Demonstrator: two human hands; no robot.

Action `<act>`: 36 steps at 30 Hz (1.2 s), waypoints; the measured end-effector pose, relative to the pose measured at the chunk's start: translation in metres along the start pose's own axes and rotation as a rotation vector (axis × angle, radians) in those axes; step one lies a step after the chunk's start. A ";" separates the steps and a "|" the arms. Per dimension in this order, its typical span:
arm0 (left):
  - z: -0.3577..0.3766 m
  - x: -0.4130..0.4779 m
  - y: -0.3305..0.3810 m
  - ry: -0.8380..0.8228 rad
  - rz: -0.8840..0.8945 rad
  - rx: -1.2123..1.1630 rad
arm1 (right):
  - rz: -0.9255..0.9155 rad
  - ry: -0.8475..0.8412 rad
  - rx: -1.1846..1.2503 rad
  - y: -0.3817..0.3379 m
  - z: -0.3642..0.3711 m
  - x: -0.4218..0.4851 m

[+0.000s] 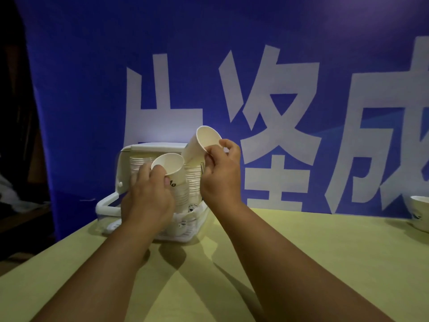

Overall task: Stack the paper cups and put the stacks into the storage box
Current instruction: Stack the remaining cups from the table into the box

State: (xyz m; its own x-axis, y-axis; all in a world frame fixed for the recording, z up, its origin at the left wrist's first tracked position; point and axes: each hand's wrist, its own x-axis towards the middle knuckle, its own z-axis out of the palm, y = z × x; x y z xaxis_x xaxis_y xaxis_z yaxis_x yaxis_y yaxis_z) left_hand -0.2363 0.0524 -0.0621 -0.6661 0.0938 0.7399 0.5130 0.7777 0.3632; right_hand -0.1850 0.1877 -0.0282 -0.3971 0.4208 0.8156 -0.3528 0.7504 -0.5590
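Where both bare forearms reach in from the near edge of the yellow-green table (pixel 325 263), they run toward its far left corner. The left hand (pixel 148 196) curls its fingers round a leaning stack of paper cups (pixel 182 194), the thumb pressed against the wall of the top cup (pixel 167 165), whose open mouth faces up and toward the camera. The stack's lower end sits inside the white storage box (pixel 105 205), which stands at that far left corner. Just right of it, the right hand (pixel 220 173) pinches a single paper cup (pixel 204 142) by its rim between thumb and fingertips. That cup is raised above the box and tilted, its base pointing down toward the stack's top cup. Whether the two touch cannot be told. Inside the box, another stack (pixel 139 162) stands behind the left hand. At the table's far right edge sits a white bowl (pixel 420 210). Behind everything hangs a blue banner (pixel 92 89) with large white characters.
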 end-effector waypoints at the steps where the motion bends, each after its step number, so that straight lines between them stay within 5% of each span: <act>1: 0.000 0.000 0.000 -0.003 0.006 0.008 | -0.021 0.006 -0.015 -0.002 -0.001 0.000; 9: 0.000 0.004 0.000 -0.047 0.011 -0.050 | -0.047 0.026 0.015 -0.012 -0.005 0.001; 14: 0.006 0.001 -0.006 -0.219 0.060 0.000 | -0.088 -0.070 -0.044 -0.013 -0.004 0.000; 23: 0.020 -0.008 0.000 -0.157 -0.021 -0.429 | -0.136 -0.200 -0.277 -0.005 -0.005 0.002; 36: 0.031 -0.006 -0.007 -0.193 0.035 -0.274 | -0.157 -0.651 -0.404 0.017 0.004 -0.015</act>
State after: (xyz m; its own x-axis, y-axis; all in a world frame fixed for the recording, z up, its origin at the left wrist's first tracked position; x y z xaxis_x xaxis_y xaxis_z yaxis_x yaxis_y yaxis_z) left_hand -0.2530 0.0655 -0.0863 -0.7223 0.2535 0.6435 0.6464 0.5783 0.4977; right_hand -0.1887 0.1919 -0.0507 -0.8290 0.0044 0.5592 -0.1601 0.9562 -0.2449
